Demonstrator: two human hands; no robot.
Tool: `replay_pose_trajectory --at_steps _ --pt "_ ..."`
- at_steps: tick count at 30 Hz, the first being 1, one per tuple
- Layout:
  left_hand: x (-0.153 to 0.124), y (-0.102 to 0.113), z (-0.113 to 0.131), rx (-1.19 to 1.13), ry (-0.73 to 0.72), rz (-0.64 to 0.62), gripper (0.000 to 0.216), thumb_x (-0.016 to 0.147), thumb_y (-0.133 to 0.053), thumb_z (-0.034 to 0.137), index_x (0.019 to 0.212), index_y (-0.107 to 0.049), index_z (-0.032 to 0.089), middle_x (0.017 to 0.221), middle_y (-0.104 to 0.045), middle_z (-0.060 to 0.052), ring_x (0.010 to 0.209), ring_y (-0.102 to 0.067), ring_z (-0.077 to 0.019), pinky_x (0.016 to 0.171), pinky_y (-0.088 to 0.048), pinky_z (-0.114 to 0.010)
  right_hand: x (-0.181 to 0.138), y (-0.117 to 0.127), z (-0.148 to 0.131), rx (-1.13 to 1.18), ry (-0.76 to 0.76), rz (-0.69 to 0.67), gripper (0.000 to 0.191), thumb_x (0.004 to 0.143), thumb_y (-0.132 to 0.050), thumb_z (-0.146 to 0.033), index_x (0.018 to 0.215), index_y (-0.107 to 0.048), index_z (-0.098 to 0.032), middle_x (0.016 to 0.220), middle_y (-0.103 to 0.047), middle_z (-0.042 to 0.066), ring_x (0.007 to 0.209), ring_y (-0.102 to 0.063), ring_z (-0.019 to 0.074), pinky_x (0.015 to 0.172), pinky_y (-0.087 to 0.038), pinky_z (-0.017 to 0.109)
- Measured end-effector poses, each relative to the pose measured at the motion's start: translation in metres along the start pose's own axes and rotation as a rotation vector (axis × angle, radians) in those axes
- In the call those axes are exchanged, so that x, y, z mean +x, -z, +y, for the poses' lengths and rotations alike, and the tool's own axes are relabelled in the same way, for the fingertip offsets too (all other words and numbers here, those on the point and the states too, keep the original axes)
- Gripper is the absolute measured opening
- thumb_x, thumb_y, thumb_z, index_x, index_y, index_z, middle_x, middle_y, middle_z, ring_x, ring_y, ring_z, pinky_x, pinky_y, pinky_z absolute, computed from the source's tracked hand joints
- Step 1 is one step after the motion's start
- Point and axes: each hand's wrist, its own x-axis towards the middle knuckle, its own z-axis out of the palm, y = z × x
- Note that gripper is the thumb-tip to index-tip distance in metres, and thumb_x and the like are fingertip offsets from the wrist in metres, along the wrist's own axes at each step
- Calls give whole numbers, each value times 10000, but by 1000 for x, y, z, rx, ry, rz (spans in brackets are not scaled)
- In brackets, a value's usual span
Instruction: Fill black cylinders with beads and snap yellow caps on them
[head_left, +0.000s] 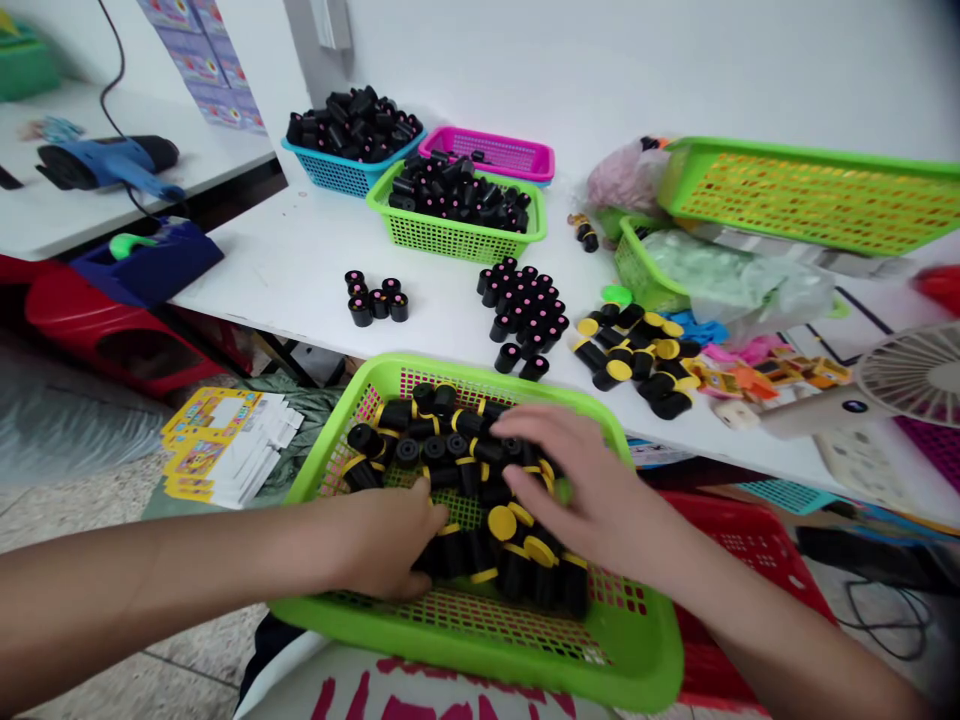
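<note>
A green mesh basket (641, 655) in front of me holds many short black cylinders (465, 475) with yellow caps. My left hand (390, 540) is inside it, fingers curled among the cylinders at the near left; what they hold, if anything, is hidden. Over the right side of the pile is my right hand (566, 470), its thumb and fingers apart around the black end of one cylinder, with no firm grip visible. Several yellow caps (502, 523) face up between the hands. Green mesh floor shows beside my left fingertips.
Behind the basket, a white table (300, 270) carries standing black cylinders (525, 305) with pink dots and a loose yellow-capped pile (637, 355). Farther back are a filled green basket (457, 240) and a blue one (330, 175). A small fan (915, 375) sits right; printed cards (225, 440) lie left.
</note>
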Motion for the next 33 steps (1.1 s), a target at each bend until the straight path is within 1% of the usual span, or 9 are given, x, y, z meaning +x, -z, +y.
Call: replay_pose_trajectory --at_steps 4,7,11,14,17,19,23,28,33 --pt "1 1 -10 -267 54 -33 443 657 -664 317 1083 -591 220 939 -668 -85 598 -649 -238 485 -466 -305 -3 -21 -7 183 -22 -394 302 936 -498 -293 1220 -592 -250 1357 -512 85 1223 -528 216 1042 -427 369" --pt "1 3 -19 -364 51 -9 389 622 -722 336 982 -593 261 869 -659 -15 593 -614 -207 491 -420 -278 -3 -28 -6 293 -158 -432 413 935 -510 -343 1338 -500 -253 1383 -503 94 1192 -553 223 1031 -438 395" --pt "-2 17 -26 -509 -68 204 365 637 -770 358 931 -582 252 948 -660 20 842 -628 -211 699 -451 -277 -4 -24 -8 518 -291 -485 673 892 -590 -428 1468 -265 -308 1355 -522 94 1082 -604 203 903 -514 379" --pt "-7 30 -25 -692 -131 329 301 719 -718 349 931 -534 240 960 -664 40 867 -624 -180 769 -455 -264 -4 -25 -12 733 -324 -454 793 874 -622 -457 1480 -127 -328 1369 -490 112 1063 -610 186 862 -528 358" --pt "-9 35 -16 -692 -120 409 290 728 -697 329 958 -543 242 976 -650 12 912 -619 -206 794 -471 -296 -3 -35 -15 948 -341 -351 653 892 -592 -481 1405 -231 -303 1314 -522 99 1075 -608 183 853 -532 346" --pt "-9 33 -7 -654 -121 444 417 705 -708 289 1089 -548 260 1118 -614 -27 998 -608 -234 860 -474 -337 -2 -42 -16 982 -358 -260 564 891 -596 -476 1339 -318 -276 1294 -534 89 1162 -564 200 910 -516 365" --pt "-11 26 8 -650 -67 457 751 691 -671 190 1355 -336 293 1355 -476 -88 1031 -617 -235 857 -497 -346 0 -48 -16 857 -380 -100 465 905 -590 -391 1308 -391 -270 1292 -550 66 1271 -480 197 1071 -408 420" --pt "-17 22 5 -621 10 414 825 723 -663 252 1399 -192 306 1298 -543 -97 633 -617 -132 585 -485 -274 1 -29 -6 722 -385 -55 247 929 -526 -431 1089 -603 -259 1118 -632 40 970 -633 178 788 -534 310" --pt "-7 15 -2 -684 -70 499 826 750 -672 240 1404 -176 328 1329 -545 -107 870 -672 -207 756 -530 -339 4 -18 -1 807 -459 -182 379 911 -547 -454 1233 -520 -257 776 -597 -26 577 -567 107 568 -485 254"
